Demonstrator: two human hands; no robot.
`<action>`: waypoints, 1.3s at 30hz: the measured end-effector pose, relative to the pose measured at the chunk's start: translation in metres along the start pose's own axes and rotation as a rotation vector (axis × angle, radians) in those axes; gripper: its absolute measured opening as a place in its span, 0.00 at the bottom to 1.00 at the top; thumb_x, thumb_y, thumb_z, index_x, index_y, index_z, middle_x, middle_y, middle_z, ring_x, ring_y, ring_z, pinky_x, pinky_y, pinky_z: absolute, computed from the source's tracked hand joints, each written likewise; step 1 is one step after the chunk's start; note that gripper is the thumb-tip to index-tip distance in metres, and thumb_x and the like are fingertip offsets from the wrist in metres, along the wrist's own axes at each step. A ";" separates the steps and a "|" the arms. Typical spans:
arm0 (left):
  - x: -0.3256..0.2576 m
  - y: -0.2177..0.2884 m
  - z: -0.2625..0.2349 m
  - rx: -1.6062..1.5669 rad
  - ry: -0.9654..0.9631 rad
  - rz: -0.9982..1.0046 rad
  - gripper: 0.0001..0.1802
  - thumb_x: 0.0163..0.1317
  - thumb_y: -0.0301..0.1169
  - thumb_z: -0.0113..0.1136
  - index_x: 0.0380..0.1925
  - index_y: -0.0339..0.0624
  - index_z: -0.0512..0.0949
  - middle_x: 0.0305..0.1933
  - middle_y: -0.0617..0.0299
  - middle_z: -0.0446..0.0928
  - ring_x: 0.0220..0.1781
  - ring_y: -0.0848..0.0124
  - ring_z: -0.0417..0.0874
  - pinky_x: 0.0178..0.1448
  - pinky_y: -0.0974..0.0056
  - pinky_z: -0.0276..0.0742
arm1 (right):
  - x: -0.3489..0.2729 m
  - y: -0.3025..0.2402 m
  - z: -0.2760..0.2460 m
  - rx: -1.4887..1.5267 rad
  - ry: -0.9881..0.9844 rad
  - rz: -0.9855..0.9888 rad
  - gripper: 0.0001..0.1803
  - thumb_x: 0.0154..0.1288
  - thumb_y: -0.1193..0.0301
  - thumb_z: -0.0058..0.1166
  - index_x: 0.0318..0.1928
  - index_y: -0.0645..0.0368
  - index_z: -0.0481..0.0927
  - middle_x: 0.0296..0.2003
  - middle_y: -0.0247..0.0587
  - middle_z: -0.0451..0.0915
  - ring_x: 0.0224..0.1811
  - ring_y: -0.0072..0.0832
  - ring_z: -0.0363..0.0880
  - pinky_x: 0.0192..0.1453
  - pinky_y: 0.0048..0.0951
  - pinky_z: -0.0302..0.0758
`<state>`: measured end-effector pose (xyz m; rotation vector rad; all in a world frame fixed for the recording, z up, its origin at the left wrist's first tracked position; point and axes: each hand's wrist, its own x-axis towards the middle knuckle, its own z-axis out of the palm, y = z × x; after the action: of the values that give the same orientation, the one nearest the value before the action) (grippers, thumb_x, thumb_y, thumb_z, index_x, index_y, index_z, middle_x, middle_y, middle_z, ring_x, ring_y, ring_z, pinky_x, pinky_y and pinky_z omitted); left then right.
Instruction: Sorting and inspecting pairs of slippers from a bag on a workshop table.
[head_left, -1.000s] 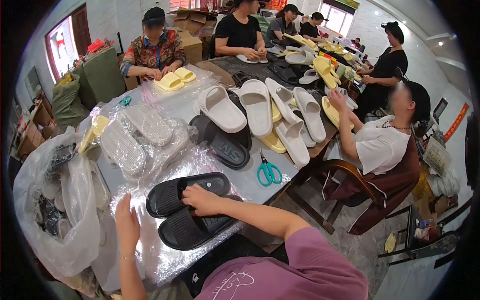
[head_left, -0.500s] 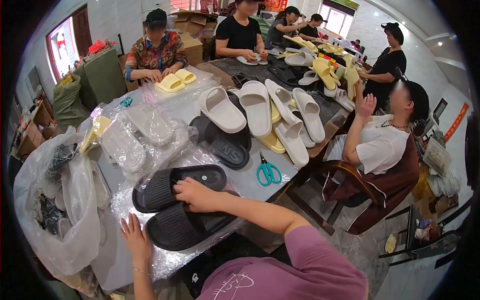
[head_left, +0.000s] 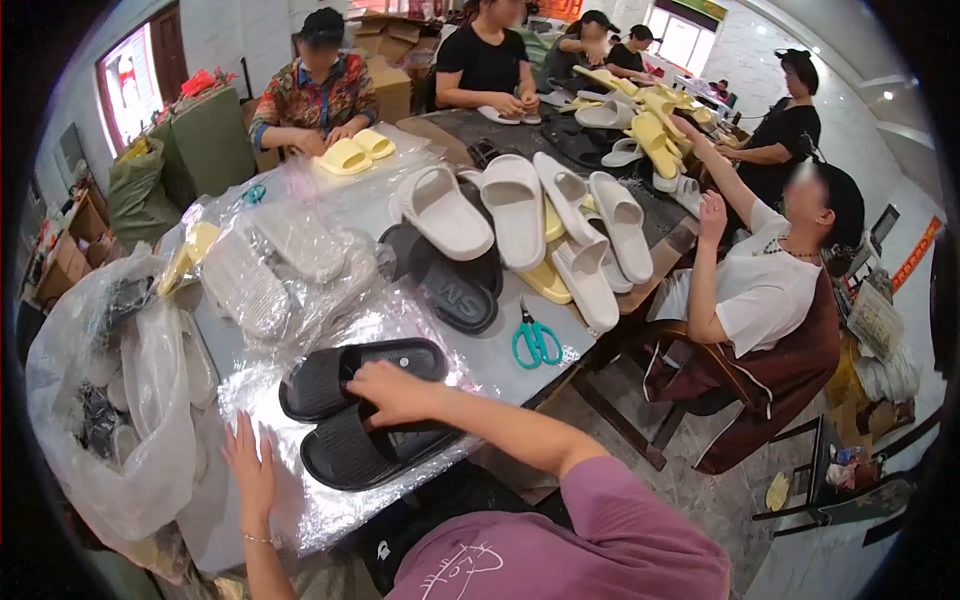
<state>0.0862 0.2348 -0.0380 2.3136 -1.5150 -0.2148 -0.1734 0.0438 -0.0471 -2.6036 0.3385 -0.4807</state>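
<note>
A pair of black slide slippers lies side by side on shiny clear plastic film (head_left: 285,500) in front of me. My right hand (head_left: 395,392) is closed on the pair where the far black slipper (head_left: 315,385) and the near black slipper (head_left: 345,452) meet. My fingertips are partly hidden between them. To the left of the slippers, my left hand (head_left: 250,462) rests flat on the film with fingers spread, holding nothing. Beyond my right hand, teal-handled scissors (head_left: 537,343) lie on the table.
White slides (head_left: 448,212) and loose black slides (head_left: 440,280) are piled farther back. Clear-bagged white slippers (head_left: 245,285) lie behind the pair. A large plastic sack of slippers (head_left: 130,440) stands at the left. A co-worker (head_left: 770,260) sits at the right; others work across the table.
My right hand has set the black slippers lower and slightly back on the film. My left hand has shifted left, away from them. The co-worker at the right has stretched an arm toward the far slippers.
</note>
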 end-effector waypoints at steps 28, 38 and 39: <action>0.045 0.133 0.036 -0.134 0.080 0.460 0.35 0.59 0.44 0.57 0.66 0.48 0.62 0.70 0.52 0.59 0.73 0.50 0.54 0.74 0.41 0.35 | -0.026 0.046 -0.032 -0.292 0.215 0.444 0.07 0.49 0.65 0.63 0.28 0.52 0.85 0.32 0.39 0.82 0.43 0.38 0.77 0.50 0.43 0.64; 0.039 0.133 0.038 -0.130 0.046 0.427 0.36 0.58 0.42 0.58 0.66 0.49 0.62 0.71 0.53 0.59 0.74 0.51 0.52 0.74 0.40 0.34 | -0.020 0.051 -0.036 -0.262 0.035 0.436 0.04 0.51 0.67 0.60 0.26 0.52 0.85 0.30 0.41 0.81 0.45 0.40 0.75 0.50 0.43 0.63; 0.041 0.134 0.040 -0.128 0.053 0.425 0.36 0.58 0.42 0.58 0.66 0.49 0.62 0.71 0.53 0.59 0.74 0.51 0.53 0.74 0.40 0.35 | -0.021 0.055 -0.036 -0.309 0.027 0.448 0.04 0.50 0.67 0.60 0.27 0.51 0.84 0.30 0.41 0.81 0.45 0.40 0.75 0.49 0.43 0.63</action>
<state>-0.0240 0.1411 -0.0203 1.8329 -1.8605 -0.1308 -0.2145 -0.0112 -0.0493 -2.6903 1.0485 -0.3235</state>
